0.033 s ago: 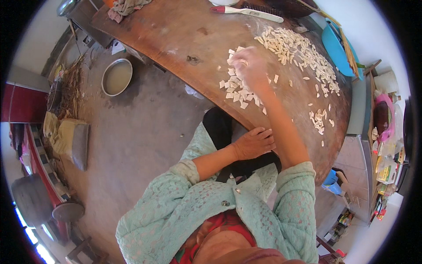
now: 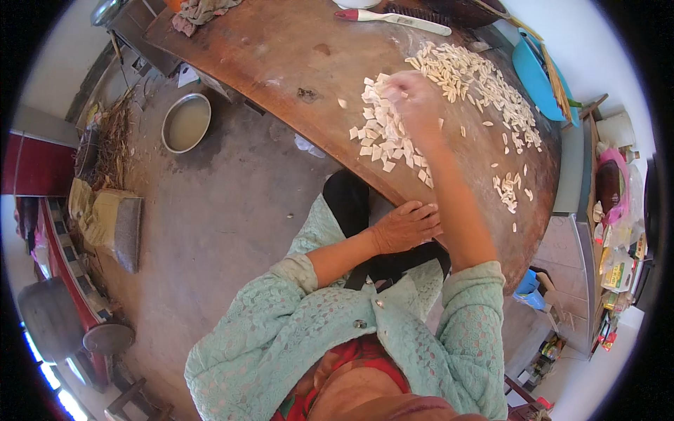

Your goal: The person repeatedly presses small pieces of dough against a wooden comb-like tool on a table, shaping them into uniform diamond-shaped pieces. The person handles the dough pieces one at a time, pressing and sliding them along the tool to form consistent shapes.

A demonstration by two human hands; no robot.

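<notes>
The right hand (image 2: 414,98) is bent down over the far end of a patch of flat dough squares (image 2: 379,130); it is blurred, and from here I can't tell whether its fingers are apart or pinched on a piece. The squares lie bunched on the brown table (image 2: 281,63), just left of that hand and its forearm, with one stray piece (image 2: 342,103) off to their left. The left hand (image 2: 406,228) rests loosely on the table's near edge, fingers stretched side by side.

Beyond the right hand, a big spread of small, narrow dough pieces (image 2: 463,74) runs along the table's right side, with a smaller cluster (image 2: 507,191) nearer the person. At the far edge lie a long white tool with a red end (image 2: 400,21) and, over to the left, a crumpled cloth (image 2: 203,14). A blue basin (image 2: 537,74) sits at the far right. Down on the floor (image 2: 210,224), left of the table, stands a round metal pan (image 2: 166,130) of cloudy liquid (image 2: 189,123).
</notes>
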